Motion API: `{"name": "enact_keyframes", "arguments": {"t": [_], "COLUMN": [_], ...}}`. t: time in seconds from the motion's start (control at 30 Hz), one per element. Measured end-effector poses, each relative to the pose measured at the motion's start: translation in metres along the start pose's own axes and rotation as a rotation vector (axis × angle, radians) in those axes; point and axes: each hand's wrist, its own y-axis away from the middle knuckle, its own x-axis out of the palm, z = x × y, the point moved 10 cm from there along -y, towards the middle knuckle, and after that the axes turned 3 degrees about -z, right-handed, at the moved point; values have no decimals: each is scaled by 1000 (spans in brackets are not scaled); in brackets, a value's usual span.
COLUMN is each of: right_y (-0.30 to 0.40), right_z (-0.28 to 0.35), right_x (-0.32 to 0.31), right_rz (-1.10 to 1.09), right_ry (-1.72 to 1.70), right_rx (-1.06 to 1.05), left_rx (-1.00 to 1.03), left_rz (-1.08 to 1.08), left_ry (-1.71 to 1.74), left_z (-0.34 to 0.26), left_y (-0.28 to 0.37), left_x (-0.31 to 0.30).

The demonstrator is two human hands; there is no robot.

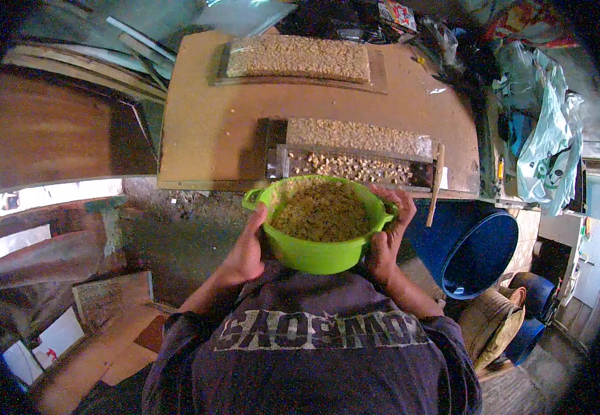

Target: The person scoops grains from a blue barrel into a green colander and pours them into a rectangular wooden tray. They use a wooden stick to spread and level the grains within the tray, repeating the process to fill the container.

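Observation:
A green plastic bowl (320, 257) with side handles is held in front of my chest, near the table's front edge. A brownish, crumbly mass (323, 210) lies in it. My left hand (250, 246) grips its left side, and my right hand (389, 225) grips the right side by the handle. Just beyond the bowl, a clear-walled tray (351, 167) holds scattered light pieces. A pale, grainy slab (357, 136) lies behind those pieces. A wooden stick (435, 187) rests at the tray's right end, jutting over the table edge.
Farther back on the wooden table (196, 114) lies a larger grainy slab (300, 58) on a flat sheet. Plastic bags (546, 140) hang at the right. Below them stand a large blue drum (479, 257) and a tan container (492, 324). Boards (113, 78) lean at the left.

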Motion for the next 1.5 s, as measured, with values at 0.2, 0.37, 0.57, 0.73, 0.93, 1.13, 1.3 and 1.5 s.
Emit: {"name": "enact_keyframes", "arguments": {"t": [0.2,0.37,0.57,0.73,0.93,1.13,1.3,1.5], "right_y": [-8,2,-8,-6,-1,-11,-25,-32], "right_z": [14,27,16,26,60,65,48,75], "right_x": [6,-2,-15,-27,-55,-69,-100,-120], "right_rz": [35,34,47,6,-42,-76,-56,-94], "right_ry": [-2,134,178,120,275,158,346,359], "right_rx": [-83,-85,-41,23,-205,-73,31,-64], "left_rx": [77,118,85,25,83,29,-12,7], "left_rz": [-6,-4,-13,21,-44,117,142,124], "left_ry": [22,45,-7,111,14,20,17,5], "left_z": [-5,4,7,24,25,53,53,67], "left_y": [-10,-16,-26,-36,-29,-56,-64,-82], "left_x": [-4,-11,-7,1,30,39,71,80]}}
